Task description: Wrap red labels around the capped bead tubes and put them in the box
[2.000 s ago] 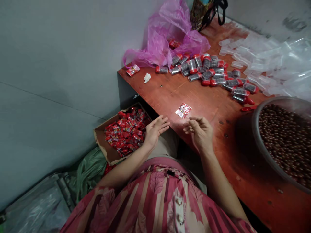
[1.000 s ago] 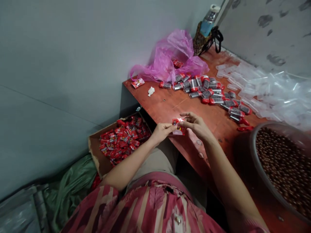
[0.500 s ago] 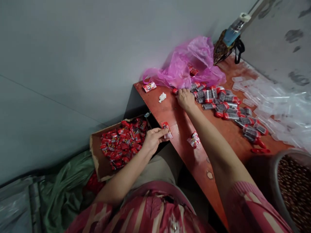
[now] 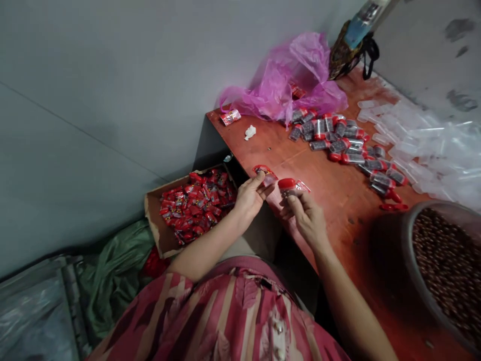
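My left hand [image 4: 250, 198] pinches a small red printed plastic sleeve [image 4: 265, 174] by its clear end, above the table's near edge. Close beside it, my right hand [image 4: 306, 213] grips a small clear container with a red cap [image 4: 287, 184], its cap toward the sleeve. Behind the right fingers, part of another red-and-clear wrapper [image 4: 302, 186] shows. Farther back lies a pile of filled red-capped containers [image 4: 340, 145]. Left of my lap, a cardboard box [image 4: 156, 220] holds many red wrapped pieces [image 4: 199, 205].
On the red table [image 4: 259, 150] are a pink plastic bag [image 4: 278, 85], a white scrap [image 4: 250, 132] and a lone wrapper [image 4: 230, 117]. Empty clear containers [image 4: 432, 140] heap up at right, near a large tub [image 4: 408, 250] of brown beads. A bottle [image 4: 358, 30] stands by the wall.
My right hand has come back from the container pile toward me with one red-capped container. My left hand, still holding the sleeve, has shifted slightly up and right. The view has tilted a little.
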A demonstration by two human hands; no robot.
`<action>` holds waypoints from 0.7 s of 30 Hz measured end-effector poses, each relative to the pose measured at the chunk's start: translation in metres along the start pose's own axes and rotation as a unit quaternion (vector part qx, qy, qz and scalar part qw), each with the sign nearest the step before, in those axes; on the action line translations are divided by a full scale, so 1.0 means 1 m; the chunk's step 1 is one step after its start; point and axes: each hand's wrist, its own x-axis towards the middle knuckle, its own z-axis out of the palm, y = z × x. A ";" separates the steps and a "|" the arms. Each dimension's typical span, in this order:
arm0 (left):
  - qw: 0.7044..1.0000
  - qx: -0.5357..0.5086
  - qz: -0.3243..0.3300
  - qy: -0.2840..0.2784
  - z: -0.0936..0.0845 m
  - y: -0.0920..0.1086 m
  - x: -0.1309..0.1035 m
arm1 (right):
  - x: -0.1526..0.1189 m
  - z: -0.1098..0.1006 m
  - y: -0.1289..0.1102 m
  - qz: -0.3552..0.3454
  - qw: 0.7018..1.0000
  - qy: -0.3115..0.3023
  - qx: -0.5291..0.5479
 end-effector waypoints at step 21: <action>0.937 0.279 -0.031 -0.210 0.019 -0.039 -0.027 | -0.040 -0.005 0.032 -0.019 0.987 0.106 0.117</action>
